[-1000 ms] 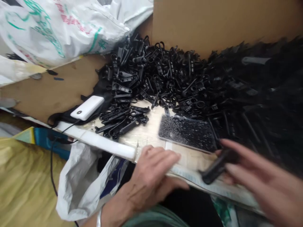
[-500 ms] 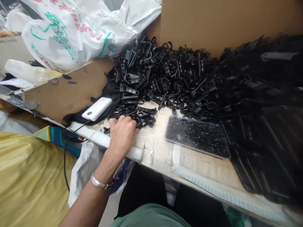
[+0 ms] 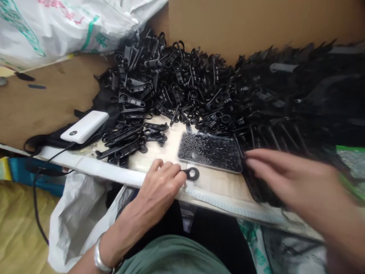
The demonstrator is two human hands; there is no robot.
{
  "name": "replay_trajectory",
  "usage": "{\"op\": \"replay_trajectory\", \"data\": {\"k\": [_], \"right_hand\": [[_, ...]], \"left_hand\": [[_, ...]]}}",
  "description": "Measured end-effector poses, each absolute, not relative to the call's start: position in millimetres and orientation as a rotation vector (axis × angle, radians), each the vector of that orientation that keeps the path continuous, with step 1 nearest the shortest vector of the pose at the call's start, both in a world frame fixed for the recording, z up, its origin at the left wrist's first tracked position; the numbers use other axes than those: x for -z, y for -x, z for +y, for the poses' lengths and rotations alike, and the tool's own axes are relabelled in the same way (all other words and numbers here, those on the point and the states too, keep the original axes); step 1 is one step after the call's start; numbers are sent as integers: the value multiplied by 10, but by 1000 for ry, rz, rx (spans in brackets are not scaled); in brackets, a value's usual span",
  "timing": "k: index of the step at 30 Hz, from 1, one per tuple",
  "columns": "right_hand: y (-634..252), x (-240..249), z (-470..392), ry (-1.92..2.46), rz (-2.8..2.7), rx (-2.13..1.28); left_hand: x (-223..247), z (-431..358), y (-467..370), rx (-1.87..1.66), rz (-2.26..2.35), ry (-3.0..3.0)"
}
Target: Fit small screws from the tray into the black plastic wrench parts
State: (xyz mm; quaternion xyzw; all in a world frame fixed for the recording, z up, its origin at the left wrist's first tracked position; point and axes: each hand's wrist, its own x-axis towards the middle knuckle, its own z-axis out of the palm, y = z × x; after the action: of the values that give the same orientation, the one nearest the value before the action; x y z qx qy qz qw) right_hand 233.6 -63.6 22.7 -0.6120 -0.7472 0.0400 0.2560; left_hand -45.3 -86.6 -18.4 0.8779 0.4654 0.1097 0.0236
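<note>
My left hand is closed over a black plastic ring-ended part near the front edge of the bench. Its ring pokes out past my fingers, while the rest is hidden under them. My right hand, smeared by motion, has thumb and finger pinched together beside the right end of a clear shallow box full of tiny black pieces. Something small and dark may be at those fingertips; I cannot make it out. A small group of black plastic parts lies left of the box.
A large heap of similar black parts rises against cardboard. A white power bank with a black cable lies at left on black cloth. A white printed sack stands behind. Bright green-edged material shows at far right.
My left hand has moved right from the small group of parts, with a ring-ended part now in it. My right hand has come into view. The camera view has turned.
</note>
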Motion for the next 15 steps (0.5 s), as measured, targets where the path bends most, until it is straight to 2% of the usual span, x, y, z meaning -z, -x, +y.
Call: {"op": "replay_trajectory", "data": {"k": [2, 6, 11, 15], "right_hand": [[-2125, -119, -542, 1591, -2248, -158], [-1883, 18, -300, 1749, -2478, -35], [-1831, 95, -120, 1823, -2593, 107], [-1837, 101, -106, 1861, -2577, 84]], "left_hand": [[198, -854, 380, -306, 1381, -2635], [182, -781, 455, -395, 1267, -2497], [100, -614, 575, -575, 1391, -2455], [9, -397, 472, -505, 1448, -2494]]}}
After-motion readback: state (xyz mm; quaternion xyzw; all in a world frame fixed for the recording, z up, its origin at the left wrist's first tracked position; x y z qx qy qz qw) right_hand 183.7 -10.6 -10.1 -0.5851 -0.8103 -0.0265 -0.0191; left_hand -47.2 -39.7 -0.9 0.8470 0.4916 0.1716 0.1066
